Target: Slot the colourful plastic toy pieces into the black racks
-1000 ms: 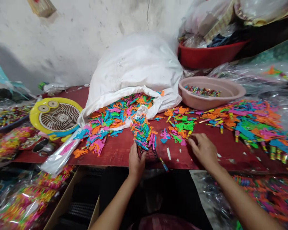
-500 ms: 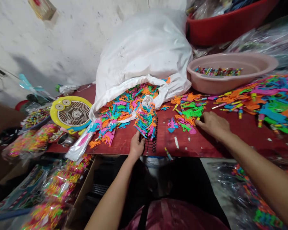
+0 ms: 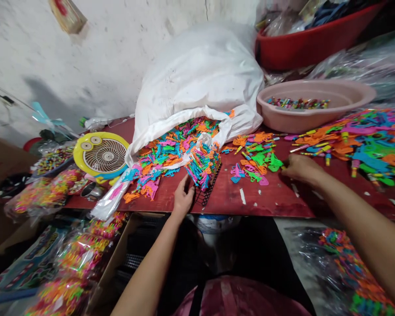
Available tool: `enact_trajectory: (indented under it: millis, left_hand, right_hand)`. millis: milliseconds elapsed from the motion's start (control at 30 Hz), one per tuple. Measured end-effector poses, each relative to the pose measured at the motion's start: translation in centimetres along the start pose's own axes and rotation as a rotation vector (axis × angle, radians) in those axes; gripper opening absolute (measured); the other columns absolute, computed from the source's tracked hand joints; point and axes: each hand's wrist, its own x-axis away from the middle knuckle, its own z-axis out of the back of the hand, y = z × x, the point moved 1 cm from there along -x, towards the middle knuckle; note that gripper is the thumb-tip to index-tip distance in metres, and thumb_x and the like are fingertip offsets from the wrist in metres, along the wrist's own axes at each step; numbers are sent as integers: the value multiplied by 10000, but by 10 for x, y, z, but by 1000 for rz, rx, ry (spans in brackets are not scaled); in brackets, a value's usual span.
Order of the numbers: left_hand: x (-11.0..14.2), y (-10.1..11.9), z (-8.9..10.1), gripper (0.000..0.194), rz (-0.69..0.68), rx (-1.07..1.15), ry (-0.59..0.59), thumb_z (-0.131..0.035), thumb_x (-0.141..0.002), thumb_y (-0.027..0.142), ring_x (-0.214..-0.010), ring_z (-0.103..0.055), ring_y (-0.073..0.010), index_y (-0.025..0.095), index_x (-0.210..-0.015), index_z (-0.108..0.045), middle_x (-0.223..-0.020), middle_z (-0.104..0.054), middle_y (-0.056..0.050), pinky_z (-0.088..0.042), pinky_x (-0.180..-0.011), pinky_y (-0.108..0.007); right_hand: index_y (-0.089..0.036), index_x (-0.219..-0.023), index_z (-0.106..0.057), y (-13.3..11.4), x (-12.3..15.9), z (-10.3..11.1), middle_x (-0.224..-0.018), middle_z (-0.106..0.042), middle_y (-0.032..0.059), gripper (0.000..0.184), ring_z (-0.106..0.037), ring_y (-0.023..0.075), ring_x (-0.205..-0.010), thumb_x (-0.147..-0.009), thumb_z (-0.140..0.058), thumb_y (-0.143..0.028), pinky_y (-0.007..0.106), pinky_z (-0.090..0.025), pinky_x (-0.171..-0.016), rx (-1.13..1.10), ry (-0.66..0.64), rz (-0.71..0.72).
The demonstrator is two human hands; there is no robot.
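Head view: a bulging white cloth-like sack (image 3: 197, 74) lies on the dark red bench (image 3: 270, 202), its mouth open toward the person; places below are told from this sack.
Sack mouth: small flat plastic toy pieces in orange, blue, pink and green (image 3: 176, 140) spill from it onto the bench.
Black wire-grid rack (image 3: 202, 197): in front of the mouth, near the bench edge, carrying a dense multicoloured block of plastic pieces (image 3: 204, 164).
Left hand (image 3: 183, 197): in front of the sack, at the rack's near left corner, fingers and thumb bent beside its edge; whether it grips the rack or only rests there, I cannot tell.
Right hand (image 3: 298, 169): in front of and to the right of the sack, fingertips pinched on the end of a bright green flat plastic piece (image 3: 274, 162).
Loose cluster of orange, green and pink pieces (image 3: 256, 145): in front of the sack's right end, between rack and right hand.
Pale pink oval plastic basin (image 3: 289, 120): just right of the sack, small coloured bits inside.
Large multicoloured heap (image 3: 371, 140): farther right of the sack.
Round yellow-rimmed fan (image 3: 107, 156): left of the sack, cartoon eyes on top.
Metal cup (image 3: 91, 192): left of the sack, nearer the bench edge than the fan.
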Motion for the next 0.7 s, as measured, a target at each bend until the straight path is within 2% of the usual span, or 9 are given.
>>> enact_trajectory:
  millis: [67,100,200,300,400,467,533,633,700]
  left_hand:
    - [13,17,1,477,-75,-48,152,-565,-929,336,-1262,-566,-236,193,-1378,-488,-1367,-566,-138,-450,-1097,-440]
    - [17,27,1,520,-144,-108,199,-603,-914,356,-1292,-537,-249,200,-1392,-469,-1387,-541,-142,-435,-1110,-451]
    - [21,50,-5,833,-318,-265,177,-788,-763,431,-1410,-402,-310,216,-1455,-377,-1495,-424,-161,-342,-1175,-502]
    - [14,52,-10,1002,-234,-217,97,-803,-747,457,-1422,-394,-314,221,-1533,-228,-1557,-343,-174,-366,-1169,-469]
    - [6,40,-12,978,-108,-69,0,-758,-801,449,-1368,-478,-286,219,-1558,-184,-1530,-414,-156,-426,-1133,-416]
    - [3,31,-12,904,-95,-1,-31,-751,-810,437,-1335,-519,-275,213,-1540,-267,-1485,-487,-134,-446,-1121,-407]
    - [1,22,-12,853,-87,58,-34,-754,-807,426,-1287,-565,-269,198,-1516,-337,-1451,-531,-125,-469,-1102,-407]
    - [-1,14,-14,839,-62,143,-52,-739,-819,419,-1260,-590,-268,172,-1518,-345,-1450,-537,-129,-470,-1105,-419]
    - [-4,13,-15,836,-56,184,-74,-725,-832,416,-1281,-574,-269,175,-1528,-330,-1463,-526,-123,-456,-1121,-425]
  right_hand:
    - [-180,-630,-622,9,-1,0,-647,-645,81,108,-549,180,-571,-651,-717,-226,296,-316,-569,27,-65,-22]
    - [-189,-636,-618,12,0,0,-652,-643,67,106,-549,178,-583,-662,-709,-235,294,-318,-569,42,-94,-37]
    - [-202,-719,-624,19,5,0,-691,-654,39,72,-567,172,-629,-709,-681,-245,282,-339,-573,32,-101,-57]
    - [-204,-789,-622,23,16,3,-688,-654,25,85,-565,161,-611,-736,-673,-248,281,-352,-567,-102,12,-98]
    - [-206,-816,-627,15,35,9,-643,-638,16,139,-551,157,-566,-727,-690,-291,291,-370,-557,-360,163,-90]
    - [-208,-864,-628,-4,53,10,-678,-661,18,238,-581,163,-584,-708,-717,-364,296,-422,-572,-673,204,29]
    - [-199,-873,-631,-35,74,4,-719,-689,30,361,-627,180,-617,-655,-770,-450,318,-491,-610,-984,133,122]
    - [-179,-832,-650,-86,100,-23,-694,-708,40,414,-657,198,-625,-626,-814,-499,324,-523,-593,-1162,-59,68]
    - [-180,-853,-675,-115,107,-49,-755,-731,50,409,-682,207,-679,-676,-781,-534,342,-548,-631,-1241,-157,122]
